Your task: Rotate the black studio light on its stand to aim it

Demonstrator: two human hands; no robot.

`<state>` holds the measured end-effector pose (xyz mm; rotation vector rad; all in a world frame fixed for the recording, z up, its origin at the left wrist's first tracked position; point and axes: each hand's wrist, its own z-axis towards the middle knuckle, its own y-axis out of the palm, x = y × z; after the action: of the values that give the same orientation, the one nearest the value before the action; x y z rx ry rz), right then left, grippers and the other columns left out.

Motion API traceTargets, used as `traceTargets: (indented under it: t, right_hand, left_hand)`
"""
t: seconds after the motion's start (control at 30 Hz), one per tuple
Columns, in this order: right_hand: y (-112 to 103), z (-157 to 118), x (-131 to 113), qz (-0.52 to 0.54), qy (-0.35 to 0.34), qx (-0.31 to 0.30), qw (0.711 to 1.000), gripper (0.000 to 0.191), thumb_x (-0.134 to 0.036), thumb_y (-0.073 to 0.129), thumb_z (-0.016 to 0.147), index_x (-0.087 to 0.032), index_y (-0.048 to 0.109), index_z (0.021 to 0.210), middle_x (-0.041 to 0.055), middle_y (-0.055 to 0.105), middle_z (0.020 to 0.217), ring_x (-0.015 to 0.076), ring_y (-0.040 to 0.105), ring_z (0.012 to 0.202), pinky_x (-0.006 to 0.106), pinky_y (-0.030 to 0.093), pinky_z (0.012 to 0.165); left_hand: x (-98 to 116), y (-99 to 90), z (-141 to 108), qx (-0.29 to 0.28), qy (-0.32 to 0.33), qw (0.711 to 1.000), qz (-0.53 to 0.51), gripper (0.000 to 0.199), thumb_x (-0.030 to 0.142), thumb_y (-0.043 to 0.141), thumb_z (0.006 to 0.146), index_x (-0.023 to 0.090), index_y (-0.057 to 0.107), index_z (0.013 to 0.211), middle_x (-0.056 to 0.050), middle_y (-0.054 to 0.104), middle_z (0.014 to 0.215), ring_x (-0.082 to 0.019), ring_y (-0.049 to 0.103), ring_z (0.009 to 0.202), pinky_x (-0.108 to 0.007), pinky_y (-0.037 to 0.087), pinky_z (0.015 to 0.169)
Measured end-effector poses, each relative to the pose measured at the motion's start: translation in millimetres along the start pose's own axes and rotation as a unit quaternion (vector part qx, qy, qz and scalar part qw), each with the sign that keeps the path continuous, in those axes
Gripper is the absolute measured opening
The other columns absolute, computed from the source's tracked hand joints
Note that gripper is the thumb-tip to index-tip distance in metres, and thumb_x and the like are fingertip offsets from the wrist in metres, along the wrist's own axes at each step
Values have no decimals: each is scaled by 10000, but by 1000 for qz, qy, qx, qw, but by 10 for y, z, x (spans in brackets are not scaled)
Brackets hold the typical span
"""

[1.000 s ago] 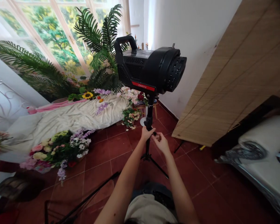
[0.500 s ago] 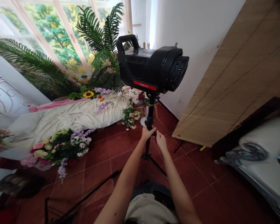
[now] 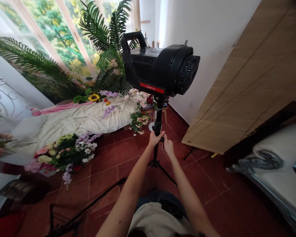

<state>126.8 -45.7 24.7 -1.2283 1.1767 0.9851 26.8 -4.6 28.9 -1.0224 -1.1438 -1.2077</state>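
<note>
A black studio light (image 3: 160, 67) with a top handle and a red label is mounted on a black light stand (image 3: 159, 115), upright on the tiled floor. My left hand (image 3: 154, 139) is wrapped around the stand's pole just below a clamp collar. Close on its right, my right hand (image 3: 168, 146) has its fingers pinched at a small tightening knob (image 3: 162, 139) on the pole. The fingers partly cover that knob. Lower down, the stand's legs (image 3: 166, 174) spread out over the floor.
A bed with a cream blanket (image 3: 88, 118) and flowers (image 3: 61, 151) lies to the left, palm fronds (image 3: 108, 42) behind it. A wooden panel (image 3: 219, 98) leans at right beside a white sofa (image 3: 273, 158). Another black stand (image 3: 96, 200) lies low at front left.
My right hand has turned slightly and shifted a little left at the knob. My left hand keeps its grip on the pole. The view has shifted slightly.
</note>
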Motion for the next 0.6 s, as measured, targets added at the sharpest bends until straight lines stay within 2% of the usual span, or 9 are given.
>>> traceTargets:
  t: [0.07, 0.1, 0.17, 0.23, 0.33, 0.43, 0.53, 0.57, 0.6]
  right_hand:
    - [17, 12, -17, 106, 67, -40, 991, 591, -638, 313, 834, -233, 364, 407, -14, 386, 318, 119, 400, 326, 252, 321, 447]
    - [14, 19, -32, 166, 105, -74, 978, 560, -605, 337, 839, -235, 339, 419, -34, 346, 308, 105, 350, 302, 246, 302, 420]
    - [-8, 24, -68, 276, 172, -153, 933, 483, -496, 403, 845, -235, 302, 452, -72, 277, 315, 81, 247, 284, 231, 253, 382]
    - [-30, 7, -99, 365, 208, -205, 884, 420, -352, 453, 834, -228, 274, 475, -99, 214, 340, 66, 178, 298, 212, 233, 381]
    - [-5, -64, -126, 473, 200, -193, 836, 372, -176, 465, 790, -208, 246, 490, -107, 169, 378, 60, 160, 332, 188, 240, 414]
    - [107, -154, -156, 526, 177, -153, 818, 346, -92, 450, 737, -193, 235, 485, -91, 205, 396, 62, 194, 355, 185, 254, 442]
    - [279, -236, -194, 520, 174, -118, 828, 329, -65, 441, 674, -188, 218, 466, -76, 228, 387, 68, 206, 356, 199, 248, 442]
    - [349, -265, -205, 512, 180, -116, 832, 324, -64, 440, 653, -188, 212, 460, -73, 228, 382, 70, 205, 354, 204, 242, 438]
    - [427, -297, -214, 504, 189, -120, 834, 318, -67, 440, 634, -189, 206, 457, -70, 227, 380, 71, 206, 354, 209, 237, 435]
  left_hand:
    - [3, -11, -51, 4, -20, 1000, -14, 352, 457, 660, 677, 128, 597, 787, -25, 595, 690, -106, 545, 602, -239, 451, 624]
    - [2, -16, -80, 9, -24, 999, -21, 364, 458, 654, 685, 130, 598, 832, -31, 609, 731, -111, 560, 639, -239, 456, 650]
    - [-5, -25, -140, 26, -19, 999, -34, 385, 451, 646, 699, 140, 591, 918, -41, 629, 831, -119, 583, 737, -240, 462, 721]
    - [-17, -41, -202, 39, -10, 998, -40, 398, 444, 630, 718, 152, 578, 985, -48, 637, 913, -126, 591, 824, -248, 457, 791]
    - [-79, -128, -339, 55, -2, 997, -51, 421, 422, 621, 732, 166, 559, 1061, -72, 630, 1036, -139, 586, 960, -268, 436, 884]
    - [-281, -362, -647, 53, -41, 997, -47, 395, 407, 632, 713, 143, 596, 1004, -104, 639, 1040, -154, 595, 969, -293, 438, 895]
    - [-639, -760, -1213, 54, -163, 985, -27, 361, 424, 634, 680, 110, 638, 858, -102, 672, 857, -161, 622, 778, -309, 483, 778]
    - [-775, -922, -1453, 65, -213, 974, -27, 361, 426, 643, 663, 108, 641, 833, -96, 673, 813, -163, 623, 732, -311, 492, 736]
    - [-909, -1094, -1712, 99, -258, 961, -18, 350, 425, 653, 643, 108, 639, 789, -85, 668, 755, -164, 622, 692, -307, 495, 700]
